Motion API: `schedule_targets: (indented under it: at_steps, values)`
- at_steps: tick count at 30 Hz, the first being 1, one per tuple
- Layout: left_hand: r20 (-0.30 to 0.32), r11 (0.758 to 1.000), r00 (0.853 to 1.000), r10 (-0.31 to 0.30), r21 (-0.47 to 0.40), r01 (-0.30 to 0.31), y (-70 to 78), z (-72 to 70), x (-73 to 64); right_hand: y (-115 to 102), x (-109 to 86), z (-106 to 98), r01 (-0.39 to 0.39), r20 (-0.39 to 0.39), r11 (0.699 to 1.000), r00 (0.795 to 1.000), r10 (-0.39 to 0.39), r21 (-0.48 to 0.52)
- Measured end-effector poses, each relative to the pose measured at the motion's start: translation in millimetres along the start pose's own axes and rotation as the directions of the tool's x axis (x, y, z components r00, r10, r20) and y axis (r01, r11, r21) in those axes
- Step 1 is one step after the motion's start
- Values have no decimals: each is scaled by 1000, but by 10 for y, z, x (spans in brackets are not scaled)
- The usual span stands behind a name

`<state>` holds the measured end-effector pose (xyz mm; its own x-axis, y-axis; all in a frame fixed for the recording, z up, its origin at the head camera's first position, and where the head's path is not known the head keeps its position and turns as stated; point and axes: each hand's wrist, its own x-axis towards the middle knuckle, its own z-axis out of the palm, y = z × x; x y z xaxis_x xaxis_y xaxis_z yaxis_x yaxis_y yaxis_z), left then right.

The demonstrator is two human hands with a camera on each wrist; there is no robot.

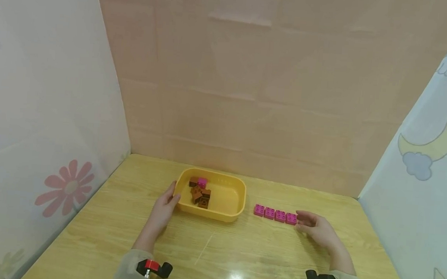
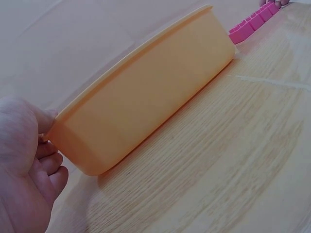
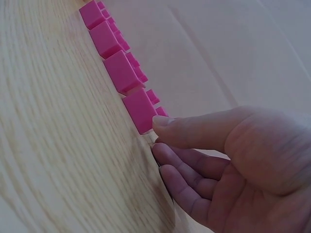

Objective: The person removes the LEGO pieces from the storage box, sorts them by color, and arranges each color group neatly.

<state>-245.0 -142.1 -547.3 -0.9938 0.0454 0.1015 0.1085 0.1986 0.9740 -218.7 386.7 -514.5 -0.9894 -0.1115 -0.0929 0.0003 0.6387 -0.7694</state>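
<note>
My left hand (image 1: 163,206) grips the left end of a yellow plastic tray (image 1: 226,217), thumb over its rim. In the tray lie several brown toy bricks (image 1: 197,194) and one pink brick (image 1: 202,182). To the right, several pink toy bricks (image 1: 269,212) stand in a row on the table, studs up, with narrow gaps. My right hand (image 1: 320,231) pinches the rightmost pink brick (image 3: 138,111) at its outer end. In the right wrist view the thumb lies against its corner; the index fingertip is hidden.
The wooden table (image 1: 215,251) ends at a beige backdrop (image 1: 250,94). Pale printed cloth walls (image 1: 47,101) stand on both sides. Black straps (image 1: 154,268) sit on the sleeves.
</note>
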Motion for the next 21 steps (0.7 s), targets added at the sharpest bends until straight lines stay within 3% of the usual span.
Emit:
schedule_targets:
  at_steps: [21]
  values:
    - [-1, 1000, 1000, 8, -11, -8, -11, -4, -17, -40, -39, -24, -44, -20, 998, 999, 45, 50]
